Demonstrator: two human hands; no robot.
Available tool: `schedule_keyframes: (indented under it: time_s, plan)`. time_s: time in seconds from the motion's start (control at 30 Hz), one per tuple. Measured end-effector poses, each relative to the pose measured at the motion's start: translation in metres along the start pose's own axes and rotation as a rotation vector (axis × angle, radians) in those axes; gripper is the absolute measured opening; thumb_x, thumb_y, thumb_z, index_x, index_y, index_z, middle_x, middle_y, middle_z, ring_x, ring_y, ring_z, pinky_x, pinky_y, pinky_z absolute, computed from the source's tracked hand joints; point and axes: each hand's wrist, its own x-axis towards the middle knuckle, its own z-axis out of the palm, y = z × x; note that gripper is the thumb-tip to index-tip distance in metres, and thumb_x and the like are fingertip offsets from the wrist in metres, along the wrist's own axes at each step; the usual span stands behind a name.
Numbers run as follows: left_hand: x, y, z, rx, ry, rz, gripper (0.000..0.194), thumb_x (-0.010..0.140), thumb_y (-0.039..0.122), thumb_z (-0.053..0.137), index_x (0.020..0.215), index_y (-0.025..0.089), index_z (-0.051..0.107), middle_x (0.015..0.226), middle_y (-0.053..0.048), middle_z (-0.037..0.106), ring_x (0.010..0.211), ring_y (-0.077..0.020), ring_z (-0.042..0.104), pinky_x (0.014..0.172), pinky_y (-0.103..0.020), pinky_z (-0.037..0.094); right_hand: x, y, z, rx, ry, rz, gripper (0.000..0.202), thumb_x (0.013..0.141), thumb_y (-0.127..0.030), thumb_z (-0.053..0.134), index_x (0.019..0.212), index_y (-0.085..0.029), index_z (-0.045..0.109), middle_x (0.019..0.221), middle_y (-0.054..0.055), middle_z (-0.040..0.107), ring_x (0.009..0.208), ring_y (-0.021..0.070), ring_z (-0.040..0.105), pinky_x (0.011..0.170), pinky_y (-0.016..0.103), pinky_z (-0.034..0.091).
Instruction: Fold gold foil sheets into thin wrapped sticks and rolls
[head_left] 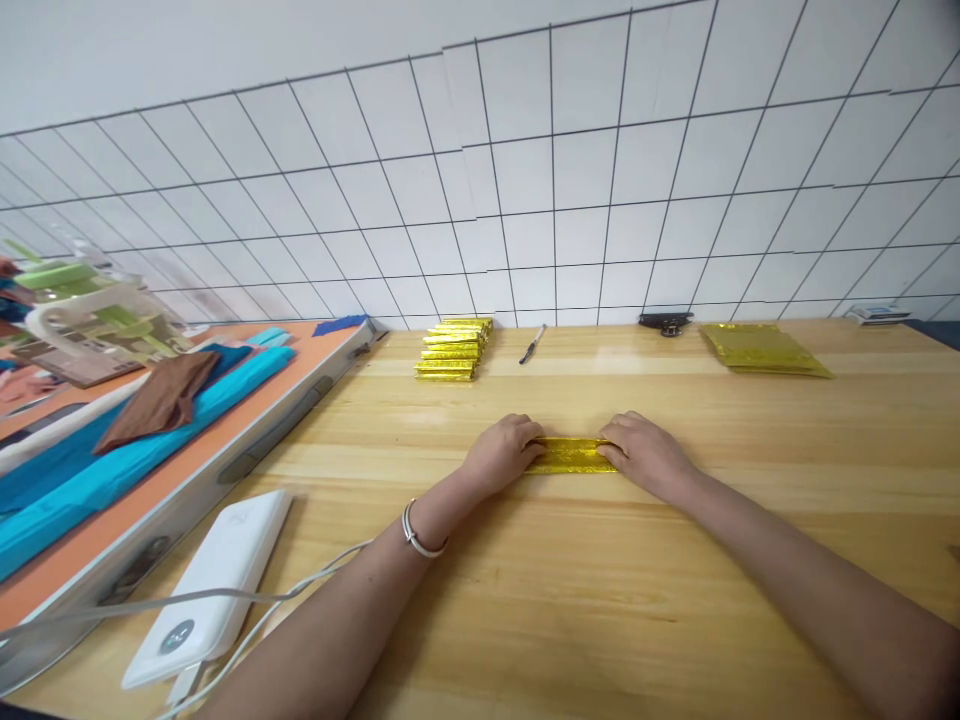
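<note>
The left hand and right hand pinched a shiny gold foil strip, apparently mid-fold; the narrow gold foil bundles looked finished, the flat gold sheets left

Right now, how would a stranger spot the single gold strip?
Below the gridded wall is a wooden table. On it, the left hand and right hand hold the gold strip by its ends. Only it is held; the gold stack and gold sheet lie beyond.
</note>
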Motion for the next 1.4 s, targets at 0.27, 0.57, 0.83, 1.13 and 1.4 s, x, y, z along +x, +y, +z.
schedule_keyframes:
  time_s: [0.27, 0.57, 0.83, 1.13, 1.4]
  plan:
    - [-0.005, 0.013, -0.009, 0.297, -0.007, 0.216, 0.016, 0.090, 0.023, 0.042, 0.088, 0.018, 0.057, 0.082, -0.005, 0.057, 0.081, -0.0173, 0.050, 0.073, -0.029, 0.037, -0.004, -0.006, -0.006, -0.222, 0.030, -0.169, 0.015, 0.087, -0.014, 0.046, 0.081, -0.018, 0.060, 0.080, 0.004, 0.059, 0.083, 0.0179, 0.048, 0.074, 0.028, 0.034]
    - [-0.006, 0.018, -0.023, 0.387, -0.143, 0.436, 0.017, 0.092, 0.019, 0.036, 0.090, 0.018, 0.053, 0.087, -0.005, 0.056, 0.082, -0.0172, 0.048, 0.071, -0.028, 0.040, -0.007, -0.004, -0.020, -0.344, -0.029, -0.398, 0.018, 0.085, -0.011, 0.049, 0.097, -0.019, 0.059, 0.078, 0.004, 0.060, 0.081, 0.0183, 0.051, 0.070, 0.029, 0.034]
    - [-0.016, 0.027, -0.029, 0.388, -0.190, 0.422, 0.012, 0.090, 0.017, 0.041, 0.089, 0.017, 0.053, 0.084, -0.005, 0.056, 0.081, -0.0181, 0.051, 0.068, -0.029, 0.042, -0.011, -0.012, -0.019, -0.409, -0.063, -0.340, 0.021, 0.083, -0.009, 0.050, 0.100, -0.018, 0.058, 0.081, 0.005, 0.060, 0.080, 0.0200, 0.052, 0.067, 0.030, 0.035]
    - [-0.024, 0.044, -0.026, 0.447, -0.210, 0.322, 0.010, 0.085, 0.013, 0.045, 0.084, 0.014, 0.055, 0.080, -0.008, 0.056, 0.075, -0.0183, 0.053, 0.064, -0.029, 0.043, -0.022, -0.029, -0.013, -0.529, -0.060, -0.282, 0.026, 0.079, -0.005, 0.046, 0.101, -0.014, 0.056, 0.083, 0.009, 0.056, 0.079, 0.0236, 0.050, 0.062, 0.034, 0.034]
    - [-0.022, 0.050, -0.024, 0.444, -0.202, 0.311, 0.009, 0.085, 0.014, 0.047, 0.081, 0.015, 0.055, 0.079, -0.007, 0.057, 0.073, -0.0198, 0.052, 0.061, -0.031, 0.043, -0.023, -0.034, -0.013, -0.564, -0.047, -0.269, 0.026, 0.077, -0.001, 0.044, 0.096, -0.013, 0.057, 0.082, 0.009, 0.055, 0.077, 0.0244, 0.049, 0.059, 0.035, 0.032]
